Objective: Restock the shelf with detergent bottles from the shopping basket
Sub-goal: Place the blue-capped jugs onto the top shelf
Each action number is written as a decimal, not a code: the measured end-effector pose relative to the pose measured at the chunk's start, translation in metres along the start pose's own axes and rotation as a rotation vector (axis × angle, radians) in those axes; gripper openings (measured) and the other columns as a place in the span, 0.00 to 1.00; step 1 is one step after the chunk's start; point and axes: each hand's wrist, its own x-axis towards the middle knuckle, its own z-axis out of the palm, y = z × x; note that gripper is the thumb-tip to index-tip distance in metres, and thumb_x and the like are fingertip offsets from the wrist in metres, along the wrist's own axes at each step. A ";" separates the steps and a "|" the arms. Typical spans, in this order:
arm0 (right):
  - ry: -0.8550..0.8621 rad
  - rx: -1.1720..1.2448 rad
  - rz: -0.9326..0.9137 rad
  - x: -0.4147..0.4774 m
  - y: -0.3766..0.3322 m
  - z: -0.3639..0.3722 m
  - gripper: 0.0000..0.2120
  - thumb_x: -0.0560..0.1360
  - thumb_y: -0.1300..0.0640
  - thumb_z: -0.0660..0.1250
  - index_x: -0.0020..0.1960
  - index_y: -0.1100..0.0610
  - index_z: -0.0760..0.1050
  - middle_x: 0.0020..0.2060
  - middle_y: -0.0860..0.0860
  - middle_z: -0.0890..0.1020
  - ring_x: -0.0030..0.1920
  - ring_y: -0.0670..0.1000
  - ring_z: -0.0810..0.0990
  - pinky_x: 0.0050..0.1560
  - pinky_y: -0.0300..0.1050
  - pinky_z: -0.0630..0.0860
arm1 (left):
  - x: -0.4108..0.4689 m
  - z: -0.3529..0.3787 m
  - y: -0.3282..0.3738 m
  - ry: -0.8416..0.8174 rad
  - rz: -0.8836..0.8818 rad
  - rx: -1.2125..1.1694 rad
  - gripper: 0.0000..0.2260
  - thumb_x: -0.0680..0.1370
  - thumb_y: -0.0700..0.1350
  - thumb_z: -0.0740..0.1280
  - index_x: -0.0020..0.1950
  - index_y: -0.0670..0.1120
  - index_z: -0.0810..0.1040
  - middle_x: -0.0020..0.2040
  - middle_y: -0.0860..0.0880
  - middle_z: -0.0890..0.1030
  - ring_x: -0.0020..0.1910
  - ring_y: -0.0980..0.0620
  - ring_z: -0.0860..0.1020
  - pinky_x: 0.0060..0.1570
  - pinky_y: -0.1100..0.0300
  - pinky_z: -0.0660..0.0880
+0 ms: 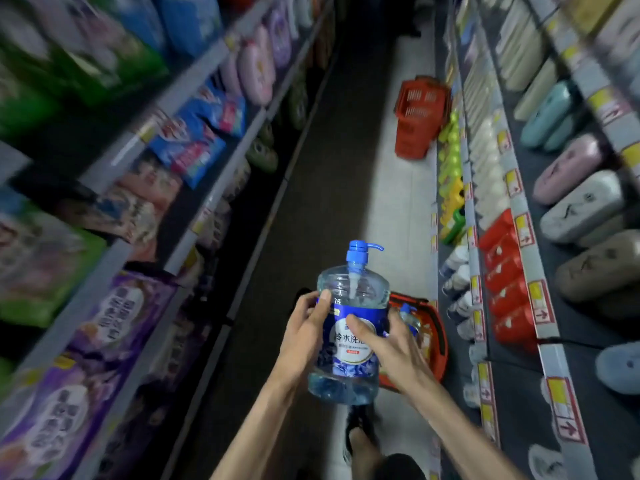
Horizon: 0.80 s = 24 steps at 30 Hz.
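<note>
A large clear detergent bottle (349, 327) with a blue label and blue pump top is held upright in the aisle, low in the head view. My left hand (304, 334) grips its left side with the thumb on the shoulder. My right hand (384, 344) wraps the right side, thumb across the label. Behind them on the floor sits a red shopping basket (433, 341) holding another blue-capped bottle (410, 322), mostly hidden by my right hand.
Stocked shelves line both sides: detergent bags on the left shelf (194, 188), slippers and small bottles on the right shelf (519, 209). A second red basket (417, 119) lies tilted on the floor farther down the aisle. My shoe (356, 434) is below the bottle.
</note>
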 end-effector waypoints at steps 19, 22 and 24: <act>-0.398 -0.122 -0.592 -0.094 -0.257 0.114 0.36 0.67 0.36 0.82 0.69 0.44 0.73 0.60 0.43 0.86 0.60 0.46 0.86 0.62 0.56 0.83 | -0.177 -0.130 0.204 0.148 0.616 -0.042 0.16 0.87 0.56 0.61 0.67 0.52 0.83 0.61 0.46 0.87 0.62 0.43 0.85 0.67 0.37 0.76; -0.542 -0.128 -0.661 -0.094 -0.287 0.141 0.37 0.67 0.35 0.81 0.71 0.41 0.70 0.62 0.42 0.85 0.62 0.46 0.85 0.64 0.56 0.82 | -0.192 -0.154 0.222 0.244 0.681 -0.049 0.16 0.86 0.57 0.61 0.66 0.52 0.83 0.62 0.45 0.86 0.62 0.41 0.84 0.68 0.35 0.76; -0.668 -0.138 -0.696 -0.095 -0.303 0.159 0.39 0.67 0.37 0.82 0.72 0.40 0.67 0.64 0.42 0.84 0.64 0.46 0.84 0.65 0.55 0.81 | -0.205 -0.165 0.230 0.322 0.724 -0.044 0.17 0.86 0.57 0.61 0.67 0.51 0.82 0.61 0.45 0.86 0.61 0.41 0.85 0.66 0.36 0.77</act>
